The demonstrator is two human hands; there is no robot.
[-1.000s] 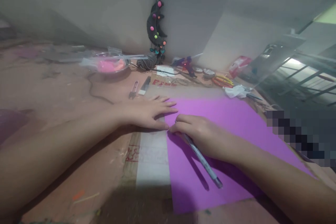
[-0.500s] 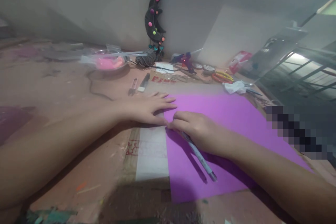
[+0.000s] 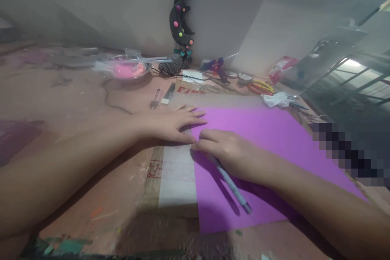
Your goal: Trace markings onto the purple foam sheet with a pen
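I set the dial on the middle of my view, twelve at the top. A purple patch (image 3: pixel 18 138), too blurred to name, lay at nine on the table (image 3: pixel 131 187). Green scraps (image 3: pixel 71 246) lay near eight. A clear bowl (image 3: pixel 145 74) with something pink (image 3: pixel 128 70) in it sat at ten; closer in, between nine and ten, were the snips (image 3: pixel 156 98).

The left arm stretched in from eight. I had the left hand (image 3: pixel 172 124) palm down just left of centre, its fingers wide apart, some tips resting over the left edge of the purple sheet (image 3: pixel 268 142). That sheet spread from three to six, and beside its left edge, between six and seven, a white sheet (image 3: pixel 178 183) showed.

Yarn (image 3: pixel 170 66) sat at eleven, a black moon ornament (image 3: pixel 176 28) against the wall just short of twelve, a white card (image 3: pixel 192 76) at twelve and a glue gun (image 3: pixel 218 69) at one.

At four, over the purple sheet, the right hand (image 3: pixel 227 146) had its fingers folded around a pen (image 3: pixel 230 185), whose tail pointed to five; its tip was hidden. I could not tell whether the two hands touched.

An orange-and-yellow tool (image 3: pixel 262 86) lay between two and three, with crumpled tissue (image 3: pixel 277 100) just short of three.
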